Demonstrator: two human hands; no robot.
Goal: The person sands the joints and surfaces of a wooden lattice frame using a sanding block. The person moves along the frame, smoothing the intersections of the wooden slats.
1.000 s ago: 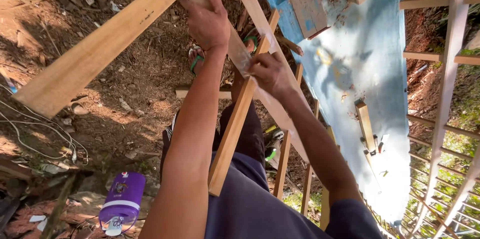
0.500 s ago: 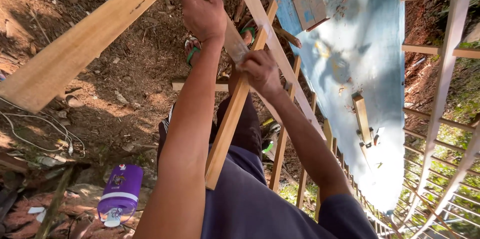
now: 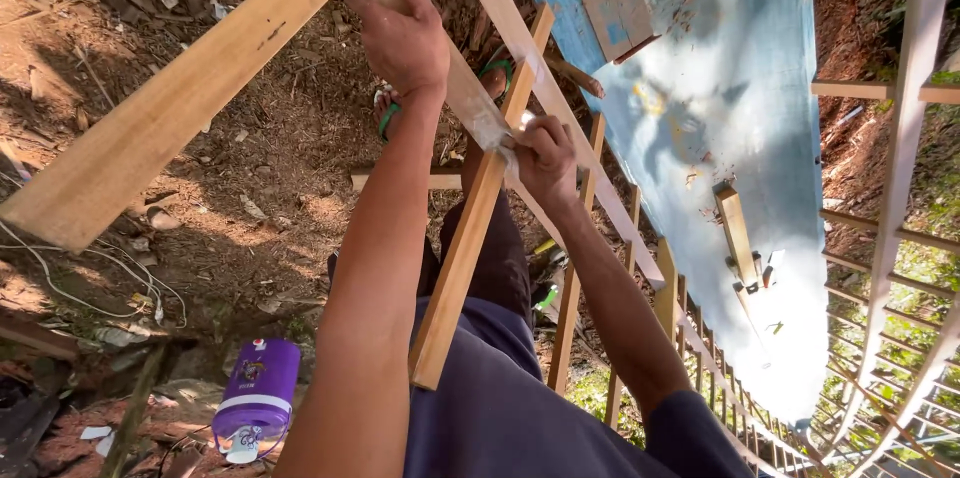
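Note:
My left hand (image 3: 405, 33) is raised and presses a clear, tape-like strip (image 3: 470, 98) against the end of a wide wooden plank (image 3: 180, 98). The strip runs down and to the right to my right hand (image 3: 545, 158). That hand pinches the strip's lower end against the top of a narrow wooden slat (image 3: 465, 248). A long pale batten (image 3: 560, 108) crosses behind both hands. I cannot tell whether the strip is tape or plastic film.
A blue painted panel (image 3: 720, 138) with small wooden blocks fixed on it lies to the right, edged by a slatted wooden frame (image 3: 900, 138). Below are dirt ground, my feet in green sandals (image 3: 385, 113), a purple bottle (image 3: 255, 398) and white cables (image 3: 60, 258).
Both hands keep their hold on the strip. My right hand has sunk slightly along the slat, and the view has shifted a little.

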